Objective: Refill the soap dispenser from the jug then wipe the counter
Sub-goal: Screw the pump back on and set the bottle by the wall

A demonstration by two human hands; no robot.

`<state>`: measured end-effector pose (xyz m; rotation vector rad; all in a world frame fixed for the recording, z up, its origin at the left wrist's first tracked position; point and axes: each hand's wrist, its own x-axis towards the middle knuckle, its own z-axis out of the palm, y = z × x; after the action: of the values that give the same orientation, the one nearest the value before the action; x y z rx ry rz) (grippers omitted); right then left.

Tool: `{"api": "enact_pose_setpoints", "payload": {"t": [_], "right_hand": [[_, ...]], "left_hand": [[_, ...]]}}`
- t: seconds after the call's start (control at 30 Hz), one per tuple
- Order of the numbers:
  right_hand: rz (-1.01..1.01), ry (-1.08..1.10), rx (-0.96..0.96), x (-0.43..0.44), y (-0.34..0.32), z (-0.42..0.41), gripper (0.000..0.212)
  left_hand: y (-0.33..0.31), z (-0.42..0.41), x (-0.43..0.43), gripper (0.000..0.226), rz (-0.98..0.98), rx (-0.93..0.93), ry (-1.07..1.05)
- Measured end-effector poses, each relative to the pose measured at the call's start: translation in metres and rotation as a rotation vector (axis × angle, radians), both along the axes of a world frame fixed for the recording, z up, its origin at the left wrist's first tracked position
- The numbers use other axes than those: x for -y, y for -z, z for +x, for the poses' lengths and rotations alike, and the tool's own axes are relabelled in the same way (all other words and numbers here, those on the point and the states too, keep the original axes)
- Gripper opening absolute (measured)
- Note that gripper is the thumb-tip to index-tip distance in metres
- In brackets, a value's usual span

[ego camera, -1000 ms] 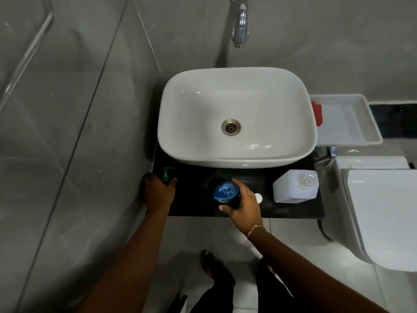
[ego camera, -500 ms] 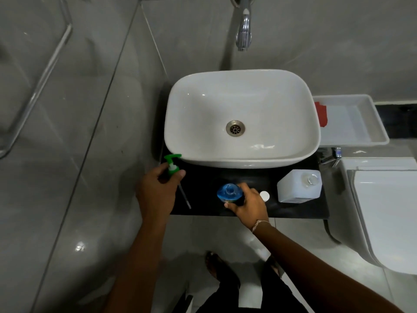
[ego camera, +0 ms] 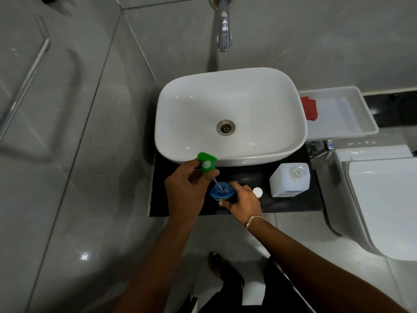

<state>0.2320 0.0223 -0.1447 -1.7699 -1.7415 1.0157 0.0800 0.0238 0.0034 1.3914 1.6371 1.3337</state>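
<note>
The left hand (ego camera: 185, 188) pinches the green pump (ego camera: 207, 163), its tube tip entering the blue soap dispenser (ego camera: 222, 192), which the right hand (ego camera: 242, 203) grips on the tabletop (ego camera: 291, 203). The jug (ego camera: 290, 180) stands uncapped nearby; refilling seems done, wiping remains.

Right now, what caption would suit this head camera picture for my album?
Left hand feeds the green pump into the blue soap bottle steadied by the right hand, open jug nearby.
</note>
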Motion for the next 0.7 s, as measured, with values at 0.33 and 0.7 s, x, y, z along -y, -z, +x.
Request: {"api": "enact_pose_setpoints", "payload": {"t": [0.33, 0.7], "right_hand": [[-0.003, -0.065, -0.149, -0.008, -0.01, 0.006, 0.054], [0.048, -0.115, -0.103, -0.007, -0.008, 0.007, 0.055]], "left_hand": [[0.07, 0.002, 0.012, 0.039, -0.188, -0.119, 0.198], [0.084, -0.002, 0.024, 0.071, -0.301, 0.052, 0.234]]}}
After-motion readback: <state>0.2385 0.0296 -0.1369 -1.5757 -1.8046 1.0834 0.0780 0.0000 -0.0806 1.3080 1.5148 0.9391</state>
